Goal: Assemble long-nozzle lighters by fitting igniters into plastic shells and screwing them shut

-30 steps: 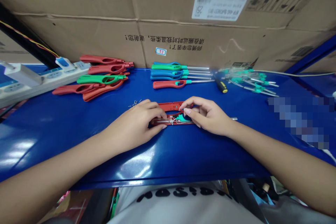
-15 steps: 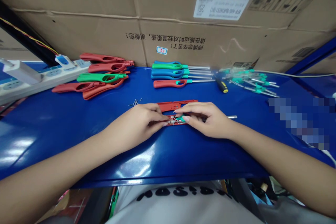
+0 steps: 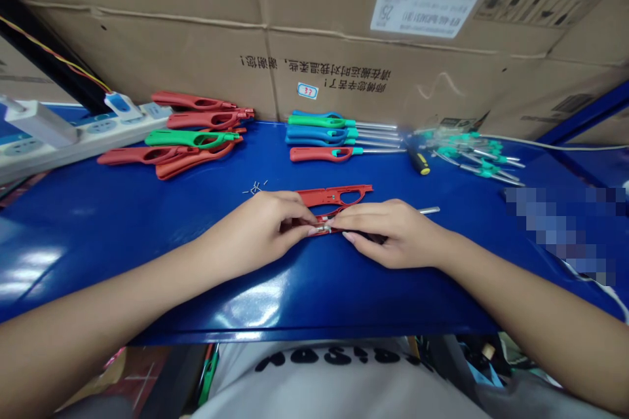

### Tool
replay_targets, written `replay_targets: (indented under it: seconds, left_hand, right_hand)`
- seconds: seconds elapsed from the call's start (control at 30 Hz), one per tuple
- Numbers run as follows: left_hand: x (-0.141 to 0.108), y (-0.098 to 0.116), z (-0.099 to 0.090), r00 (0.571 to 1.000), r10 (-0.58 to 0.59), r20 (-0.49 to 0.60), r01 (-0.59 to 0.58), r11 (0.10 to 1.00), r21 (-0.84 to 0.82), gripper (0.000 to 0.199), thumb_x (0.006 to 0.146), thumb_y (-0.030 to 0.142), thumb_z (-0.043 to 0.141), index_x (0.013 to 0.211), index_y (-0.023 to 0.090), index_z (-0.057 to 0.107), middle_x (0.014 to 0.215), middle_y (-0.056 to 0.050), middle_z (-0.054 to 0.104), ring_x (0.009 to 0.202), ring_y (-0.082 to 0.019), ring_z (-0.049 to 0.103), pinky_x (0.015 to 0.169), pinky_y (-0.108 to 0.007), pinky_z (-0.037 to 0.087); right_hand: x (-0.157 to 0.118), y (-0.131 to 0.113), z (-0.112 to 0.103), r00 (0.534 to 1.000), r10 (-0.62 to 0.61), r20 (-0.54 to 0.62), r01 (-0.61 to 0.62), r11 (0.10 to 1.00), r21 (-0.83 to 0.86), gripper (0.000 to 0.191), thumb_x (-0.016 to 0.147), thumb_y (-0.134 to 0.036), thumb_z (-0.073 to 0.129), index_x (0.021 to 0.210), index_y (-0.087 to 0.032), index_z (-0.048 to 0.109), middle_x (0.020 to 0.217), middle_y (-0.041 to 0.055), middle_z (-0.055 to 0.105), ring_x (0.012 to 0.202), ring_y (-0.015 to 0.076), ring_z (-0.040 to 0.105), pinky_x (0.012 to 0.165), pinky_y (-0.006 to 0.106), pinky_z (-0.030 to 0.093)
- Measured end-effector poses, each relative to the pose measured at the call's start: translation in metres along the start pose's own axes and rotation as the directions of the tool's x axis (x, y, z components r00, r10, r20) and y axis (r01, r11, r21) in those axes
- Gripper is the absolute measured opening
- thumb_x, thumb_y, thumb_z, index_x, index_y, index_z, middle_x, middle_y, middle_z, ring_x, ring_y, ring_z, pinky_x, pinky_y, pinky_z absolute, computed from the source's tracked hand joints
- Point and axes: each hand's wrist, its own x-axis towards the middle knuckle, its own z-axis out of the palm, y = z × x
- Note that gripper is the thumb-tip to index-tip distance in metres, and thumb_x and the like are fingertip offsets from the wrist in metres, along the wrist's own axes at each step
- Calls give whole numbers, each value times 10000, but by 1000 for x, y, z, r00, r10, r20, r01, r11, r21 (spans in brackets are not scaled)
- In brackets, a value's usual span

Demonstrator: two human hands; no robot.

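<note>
An open red lighter half (image 3: 322, 218) with small metal and white parts inside lies between my hands. My left hand (image 3: 278, 222) pinches its left end with thumb and fingers. My right hand (image 3: 393, 230) is closed over its right part, fingertips pressing on the inner parts. Past that hand sticks out the lighter's metal tube (image 3: 429, 210). Just behind lies the other red shell half (image 3: 334, 196), flat on the table with its inside up. Small screws (image 3: 255, 188) are scattered beyond my left hand. My fingers hide much of the inner parts.
Red and green handle shells (image 3: 191, 139) are piled at the back left, by a white power strip (image 3: 93, 136). Assembled lighters (image 3: 322, 136) lie at the back middle. A screwdriver (image 3: 419, 162) and nozzle parts (image 3: 481, 157) are to their right. A cardboard box (image 3: 196, 39) stands behind.
My right fingers have moved left and lower over the lighter's inner parts, covering the green piece. The metal tube has shifted slightly. My left hand keeps its pinch.
</note>
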Motion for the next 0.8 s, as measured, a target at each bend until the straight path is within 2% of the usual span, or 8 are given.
replay_targets:
  seconds: [0.13, 0.4, 0.57, 0.8]
  left_hand:
    - [-1, 1, 0, 1000, -17, -15, 17, 1000, -4, 164, 945, 300, 640, 999, 226, 776, 961, -28, 736, 811, -156, 692, 742, -270, 521]
    - [-2, 1, 1, 999, -19, -36, 19, 1000, 8, 147, 925, 315, 662, 969, 226, 771, 920, -21, 735, 757, -146, 676, 681, -258, 501]
    - [-1, 2, 1, 999, -34, -35, 35, 999, 8, 167, 944, 304, 642, 995, 235, 785, 937, -26, 738, 777, -151, 678, 715, -273, 506]
    - [-2, 0, 4, 998, 10, -56, -7, 999, 41, 158, 945, 252, 639, 982, 222, 790, 907, -40, 728, 800, -165, 682, 736, -279, 514]
  right_hand:
    - [0, 1, 0, 1000, -12, 11, 12, 1000, -8, 301, 940, -154, 553, 1197, -202, 700, 1162, 51, 761, 1069, 166, 728, 884, 283, 595]
    - [0, -4, -2, 998, -27, 51, 35, 988, -153, 285, 970, -200, 525, 1201, -203, 692, 1193, 53, 749, 1034, 162, 727, 760, 253, 571]
    - [0, -2, -3, 999, 3, 35, 6, 970, -243, 260, 972, -251, 532, 1155, -204, 712, 1104, 76, 717, 833, 146, 689, 586, 239, 465]
    - [-1, 2, -3, 999, 22, -38, -32, 955, -295, 195, 951, -242, 562, 1044, -211, 731, 998, 56, 684, 726, 117, 605, 592, 243, 409]
